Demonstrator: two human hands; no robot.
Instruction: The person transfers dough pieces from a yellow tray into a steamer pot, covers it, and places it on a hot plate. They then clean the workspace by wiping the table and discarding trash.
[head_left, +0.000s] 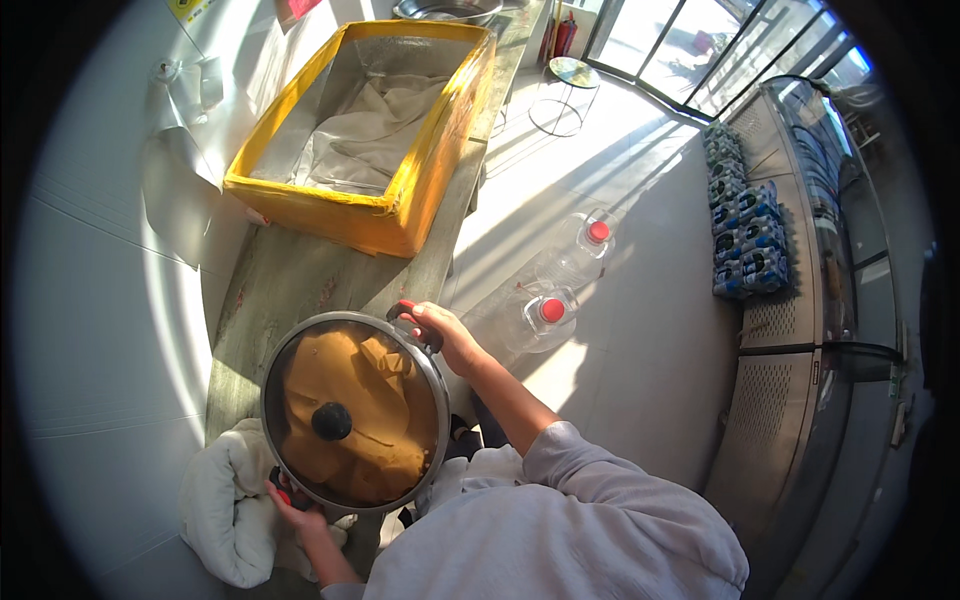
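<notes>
A round pot with a glass lid (315, 375) is between my two hands, over the wooden bench. Yellow-brown material, perhaps dough or cloth, shows through the lid, which has a black knob (331, 421). My left hand (300, 514) grips the black-and-red side handle near the bottom of the view. On the opposite side handle, my right hand (442, 334) is closed. Beside the pot and my left hand lies a bundled white cloth (232, 510). Beyond the pot, a yellow-taped box (307, 196) with a silvery lining stands on the bench, with a pale cloth (375, 135) inside.
The narrow wooden bench (300, 277) runs along the wall. A metal basin (450, 9) sits behind the box. Large clear plastic bottles with red caps (552, 310) stand on the floor to the right. Farther off are a small round stool (574, 73) and a metal cabinet (772, 420) bearing bottle packs (750, 247).
</notes>
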